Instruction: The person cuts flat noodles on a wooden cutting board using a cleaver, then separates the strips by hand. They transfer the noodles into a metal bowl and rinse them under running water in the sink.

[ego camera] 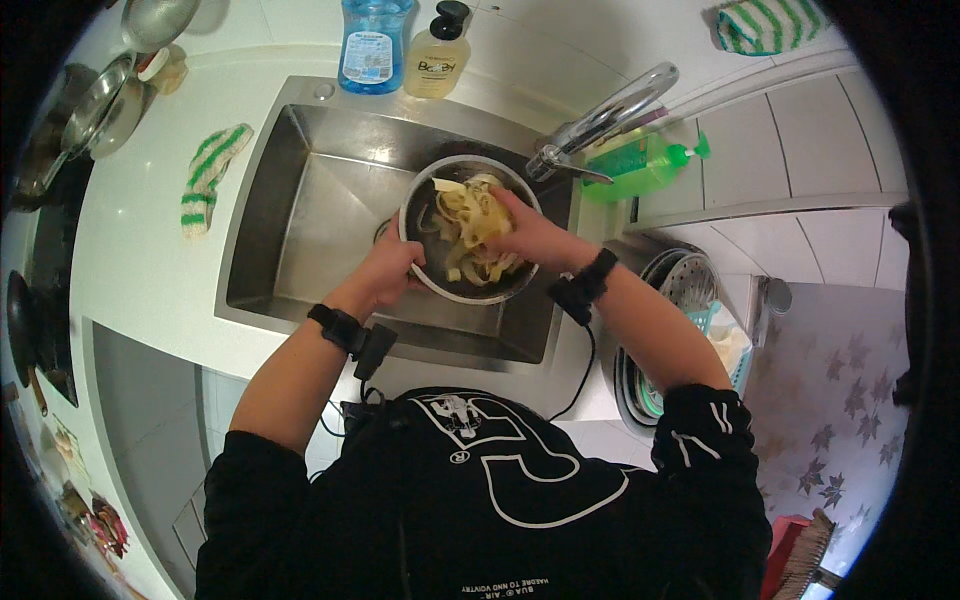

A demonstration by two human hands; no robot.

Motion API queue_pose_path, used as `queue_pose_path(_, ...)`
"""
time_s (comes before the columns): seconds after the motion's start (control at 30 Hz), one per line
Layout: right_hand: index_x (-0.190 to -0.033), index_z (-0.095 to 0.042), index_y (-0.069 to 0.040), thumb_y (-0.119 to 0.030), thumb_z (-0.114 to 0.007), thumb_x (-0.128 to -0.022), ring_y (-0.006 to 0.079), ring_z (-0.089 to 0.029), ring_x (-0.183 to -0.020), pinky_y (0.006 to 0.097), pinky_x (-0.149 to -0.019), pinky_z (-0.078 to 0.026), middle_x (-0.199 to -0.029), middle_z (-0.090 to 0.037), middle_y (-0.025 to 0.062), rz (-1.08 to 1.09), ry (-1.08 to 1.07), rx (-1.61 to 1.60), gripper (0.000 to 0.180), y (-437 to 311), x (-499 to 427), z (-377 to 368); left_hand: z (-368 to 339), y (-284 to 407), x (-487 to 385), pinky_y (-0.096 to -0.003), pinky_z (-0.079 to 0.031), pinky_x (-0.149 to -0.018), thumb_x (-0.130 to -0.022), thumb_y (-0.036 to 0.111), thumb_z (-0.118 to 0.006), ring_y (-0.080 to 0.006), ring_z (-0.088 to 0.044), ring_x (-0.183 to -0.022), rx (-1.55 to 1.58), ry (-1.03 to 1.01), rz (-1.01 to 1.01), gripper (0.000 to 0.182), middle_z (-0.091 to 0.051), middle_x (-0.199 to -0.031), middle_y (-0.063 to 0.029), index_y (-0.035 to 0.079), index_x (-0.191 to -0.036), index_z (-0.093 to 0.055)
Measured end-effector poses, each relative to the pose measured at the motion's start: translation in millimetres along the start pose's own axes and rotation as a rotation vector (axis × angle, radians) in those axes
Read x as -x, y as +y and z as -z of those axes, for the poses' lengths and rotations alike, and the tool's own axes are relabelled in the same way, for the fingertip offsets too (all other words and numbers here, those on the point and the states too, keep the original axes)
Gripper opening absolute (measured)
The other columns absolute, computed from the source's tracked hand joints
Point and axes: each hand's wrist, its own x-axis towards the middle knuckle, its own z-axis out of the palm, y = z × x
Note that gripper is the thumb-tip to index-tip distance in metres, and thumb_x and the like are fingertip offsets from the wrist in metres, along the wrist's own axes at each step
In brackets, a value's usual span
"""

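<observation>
A round metal bowl [418,259] is held over the sink, slightly right of its middle. My left hand [386,262] grips the bowl's left rim, the thumb over the edge and the fingers around the outside. Inside lies a heap of pale yellow strips [471,217], which look like vegetable scraps or peelings. My right hand [532,232] reaches over the right rim into the bowl, thumb and fingers curled around part of the heap. Its fingertips are partly hidden among the strips.
The faucet [600,120] rises behind the sink [292,217], right of the bowl. Beside it is a green pump bottle [637,166]. A blue bottle [371,49] and a yellow soap dispenser [437,64] stand at the back. A striped cloth [214,180] lies left; stacked basins [626,375] sit right.
</observation>
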Motion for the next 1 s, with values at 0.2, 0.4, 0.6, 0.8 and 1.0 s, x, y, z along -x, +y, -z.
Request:
queue_pose_path(0.2, -0.158, -0.035, -0.03, -0.015, -0.084, -0.074, 0.0362, -0.042, -0.142, 0.0455, -0.112, -0.044, -0.163, -0.028, 0.0133, 0.288, -0.001, 0.892, 0.098, -22.9, 21.7, -7.1, 0.9, 0.0, -4.2, -0.0512, -0.064, -0.074, -0.079, -0.009, -0.046, -0.0356, -0.063, -0.112, -0.047, -0.003, 0.016, 0.086, -0.05, -0.138, -0.014, 0.023, -0.156, -0.025)
queue_pose_path(0.4, -0.149, -0.046, -0.036, -0.019, -0.085, -0.068, 0.0389, -0.029, -0.148, 0.0531, -0.106, -0.048, -0.161, -0.034, 0.0069, 0.593, -0.041, 1.475, 0.092, -22.7, 3.0, -22.0, 1.1, -2.9, -6.4, -0.0544, -0.064, -0.074, -0.078, -0.009, -0.047, -0.0369, -0.063, -0.11, -0.023, -0.049, 0.018, 0.085, -0.049, -0.136, -0.0147, 0.02, -0.155, -0.026)
queue_pose_path(0.6, -0.144, -0.049, -0.022, -0.019, -0.082, -0.076, 0.0392, -0.053, -0.129, 0.0488, -0.098, -0.052, -0.149, -0.046, 0.0148, 0.413, -0.015, 1.211, 0.075, -1.9, -27.8, -22.6, -4.8, -6.8, -5.9, -0.0496, -0.063, -0.071, -0.078, -0.006, -0.051, -0.0317, -0.065, -0.101, -0.066, 0.015, 0.019, 0.08, -0.054, -0.132, -0.0131, 0.016, -0.152, -0.032)
queue_pose_path(0.8, -0.146, -0.043, -0.008, -0.01, -0.068, -0.089, 0.0392, -0.056, -0.127, 0.0432, -0.104, -0.049, -0.136, -0.057, 0.0222, -0.016, 0.15, 0.35, 0.063, -0.6, -29.0, 0.4, 3.1, -13.0, -14.1, -0.0534, -0.063, -0.069, -0.077, -0.007, -0.05, -0.0343, -0.062, -0.105, -0.033, -0.052, 0.032, 0.087, -0.053, -0.128, -0.0138, 0.021, -0.156, -0.026)
queue_pose_path(1.0, -0.157, -0.035, -0.02, -0.012, -0.08, -0.076, 0.0443, -0.026, -0.149, 0.0478, -0.121, -0.03, -0.164, -0.024, 0.0215, 0.377, -0.061, 0.771, 0.093, -16.3, 11.6, 6.9, 6.8, -13.4, -14.0, -0.0457, -0.061, -0.061, -0.078, -0.006, -0.05, -0.03, -0.064, -0.098, 0.008, -0.062, -0.003, 0.086, -0.055, -0.125, -0.0131, 0.023, -0.156, -0.027)
